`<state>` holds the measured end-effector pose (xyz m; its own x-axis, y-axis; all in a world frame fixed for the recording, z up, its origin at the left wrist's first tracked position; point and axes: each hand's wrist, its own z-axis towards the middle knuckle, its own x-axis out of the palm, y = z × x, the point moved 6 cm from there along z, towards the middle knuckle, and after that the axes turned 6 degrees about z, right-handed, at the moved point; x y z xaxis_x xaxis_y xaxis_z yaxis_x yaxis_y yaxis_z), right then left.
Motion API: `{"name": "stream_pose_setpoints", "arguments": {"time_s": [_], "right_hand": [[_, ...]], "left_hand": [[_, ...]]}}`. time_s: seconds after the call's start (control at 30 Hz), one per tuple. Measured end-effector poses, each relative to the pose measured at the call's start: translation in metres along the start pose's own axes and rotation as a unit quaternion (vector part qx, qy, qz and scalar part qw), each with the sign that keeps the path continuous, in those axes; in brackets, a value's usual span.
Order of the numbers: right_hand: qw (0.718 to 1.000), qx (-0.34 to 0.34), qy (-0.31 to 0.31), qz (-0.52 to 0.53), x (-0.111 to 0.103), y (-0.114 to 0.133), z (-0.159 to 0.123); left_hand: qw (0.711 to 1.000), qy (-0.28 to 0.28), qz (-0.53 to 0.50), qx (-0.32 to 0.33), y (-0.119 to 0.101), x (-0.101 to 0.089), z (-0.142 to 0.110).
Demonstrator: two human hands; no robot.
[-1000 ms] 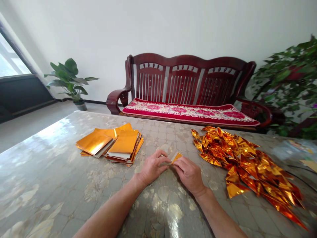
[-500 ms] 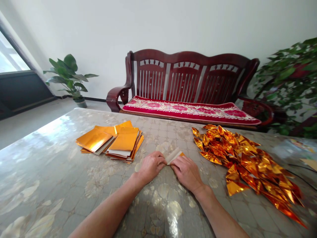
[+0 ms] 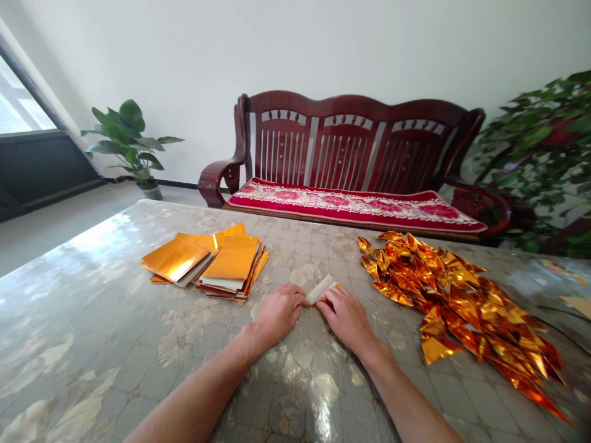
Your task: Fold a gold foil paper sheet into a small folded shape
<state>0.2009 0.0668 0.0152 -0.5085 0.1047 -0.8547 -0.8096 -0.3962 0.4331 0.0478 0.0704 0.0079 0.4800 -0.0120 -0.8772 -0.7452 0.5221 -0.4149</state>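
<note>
Between my hands, at the middle of the table, is a small sheet of gold foil paper (image 3: 321, 288), its pale back side up and partly folded. My left hand (image 3: 282, 307) pinches its left corner with closed fingers. My right hand (image 3: 345, 315) grips the near right edge, thumb and fingers pressed together, and a sliver of gold shows beside the fingertips. Stacked flat gold foil sheets (image 3: 231, 258) lie to the left, beyond my left hand. A heap of folded gold foil pieces (image 3: 443, 277) spreads over the table on the right.
The table (image 3: 115, 344) has a glossy floral cover. Behind it stands a dark wooden bench (image 3: 341, 147) with a red floral seat cover (image 3: 360, 202). A clear plastic bag (image 3: 545, 277) and a black cable lie at the right edge. Potted plants stand on both sides.
The paper has been folded narrower, its pale part now a slimmer strip. My right hand has shifted slightly left; my left hand stays almost in place.
</note>
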Motion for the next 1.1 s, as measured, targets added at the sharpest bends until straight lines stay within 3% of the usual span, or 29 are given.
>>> {"name": "stream_pose_setpoints", "arguments": {"time_s": [0.63, 1.1], "right_hand": [[1.000, 0.020, 0.013, -0.013, 0.001, 0.001, 0.003], [1.000, 0.023, 0.017, -0.009, 0.002, -0.001, 0.003]], "left_hand": [[0.995, 0.017, 0.087, 0.043, -0.016, -0.002, -0.005], [0.988, 0.031, 0.135, 0.064, -0.031, 0.013, -0.009]]}}
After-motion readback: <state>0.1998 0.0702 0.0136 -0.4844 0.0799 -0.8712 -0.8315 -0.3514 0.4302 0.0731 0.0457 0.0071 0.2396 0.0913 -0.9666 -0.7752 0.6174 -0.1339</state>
